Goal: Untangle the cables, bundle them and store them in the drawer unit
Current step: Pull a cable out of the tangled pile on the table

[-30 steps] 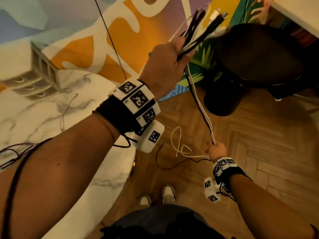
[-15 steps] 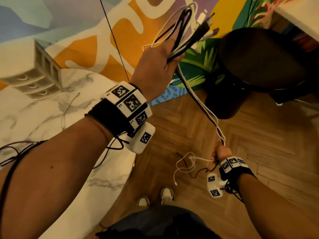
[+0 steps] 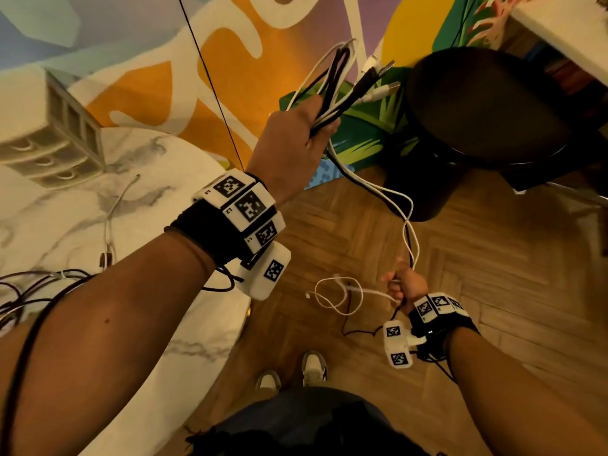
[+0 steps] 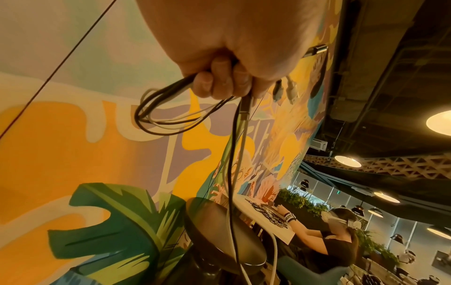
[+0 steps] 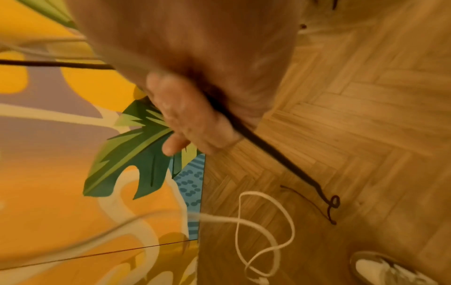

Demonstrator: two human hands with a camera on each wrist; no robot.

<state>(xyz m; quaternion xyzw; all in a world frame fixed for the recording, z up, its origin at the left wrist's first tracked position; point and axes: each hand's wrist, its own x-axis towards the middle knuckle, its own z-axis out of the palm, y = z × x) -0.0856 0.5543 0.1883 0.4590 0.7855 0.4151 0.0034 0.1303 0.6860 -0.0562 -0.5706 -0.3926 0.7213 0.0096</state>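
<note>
My raised left hand [image 3: 296, 136] grips a bundle of black and white cables [image 3: 342, 90]; loops and USB plugs stick out above the fist [image 4: 227, 84]. From it a black and a white cable [image 3: 388, 195] hang down, slack, to my right hand [image 3: 406, 284], low over the floor. The right hand holds both strands in its curled fingers [image 5: 195, 123]. Their loose ends [image 3: 339, 296] trail below it, a white loop [image 5: 266, 221] and a thin black tail [image 5: 327, 202] over the parquet. The grey drawer unit [image 3: 49, 139] stands at the far left on the marble table [image 3: 138, 205].
More tangled cables [image 3: 29, 291] and a thin white cable [image 3: 113, 212] lie on the table. A black round stool [image 3: 477, 113] stands right of the bundle. A painted wall is behind, herringbone wood floor and my shoes [image 3: 312, 368] below.
My left hand has come lower and a little toward me with the bundle. The right hand slid down the strands, which now hang slack, and the white end curls in a loop.
</note>
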